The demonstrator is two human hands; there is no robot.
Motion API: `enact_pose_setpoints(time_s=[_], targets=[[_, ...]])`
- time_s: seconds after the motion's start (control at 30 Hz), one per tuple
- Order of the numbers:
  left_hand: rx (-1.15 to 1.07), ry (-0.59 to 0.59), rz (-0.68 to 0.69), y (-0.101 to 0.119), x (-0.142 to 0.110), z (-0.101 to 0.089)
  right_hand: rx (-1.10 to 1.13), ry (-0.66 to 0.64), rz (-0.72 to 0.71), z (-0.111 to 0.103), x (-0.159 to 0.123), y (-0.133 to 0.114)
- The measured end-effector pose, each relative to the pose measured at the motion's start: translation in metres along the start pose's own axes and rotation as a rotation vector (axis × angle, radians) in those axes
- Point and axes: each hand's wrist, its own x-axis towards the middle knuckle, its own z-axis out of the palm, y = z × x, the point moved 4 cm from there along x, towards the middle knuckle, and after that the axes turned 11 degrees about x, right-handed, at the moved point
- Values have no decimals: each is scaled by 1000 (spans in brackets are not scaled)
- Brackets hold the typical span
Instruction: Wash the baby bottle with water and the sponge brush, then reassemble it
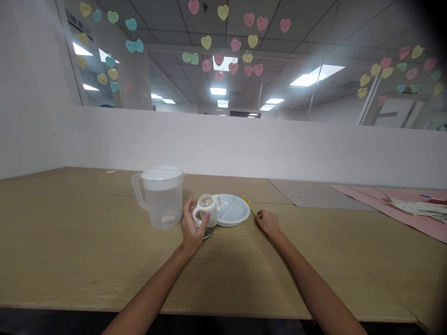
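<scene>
My left hand [191,228] is closed around a small clear bottle with white side handles [206,211], held tilted with its round opening showing. Beneath it, a dark round object [208,232] is mostly hidden by the hand. The fingers of my right hand [268,222] pinch the greenish end of a slim stick with a yellow head [246,201]; its exact kind is unclear. Between the hands sits a white shallow dish [233,222] with a thin line across it. A translucent lidded pitcher [163,200] stands upright left of my left hand.
On the right, a pink sheet [363,197] bears a pale patterned cloth [415,207] and other small items. A grey mat [314,197] lies near the back wall [223,144]. The wooden table [87,251] ends in a front edge close to me.
</scene>
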Motion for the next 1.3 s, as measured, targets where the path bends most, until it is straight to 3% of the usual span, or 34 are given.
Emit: enact_pose_setpoints(time_s=[0.07,0.17,0.23,0.33,0.4,0.5,0.63,0.77,0.87,0.97,1.1,1.3], targets=[[-23,-69,73,6,-6,5,-24,-27,-14,0,-3,-5],[-44,-191,311,20,-16,14,3,-36,-19,-7,-3,-6],[-72,-274,451,31,-22,18,73,33,-3,-18,-2,-6],[-127,-378,523,40,-30,23,195,173,-3,-37,2,-16],[-144,-441,516,43,-33,26,227,178,-65,-44,5,-34],[-142,-530,458,42,-34,30,210,38,-206,-39,12,-73],[-87,-558,417,37,-32,31,170,-229,-314,-8,26,-116],[20,-473,440,24,-26,28,168,-367,-290,24,38,-129],[146,-344,232,1,-12,20,158,-383,-279,38,41,-128],[288,-259,24,-26,2,12,162,-363,-267,38,43,-123],[477,-372,61,-45,10,14,200,-298,-249,23,48,-119],[615,-538,195,-46,7,24,297,-206,-305,-7,50,-129]])
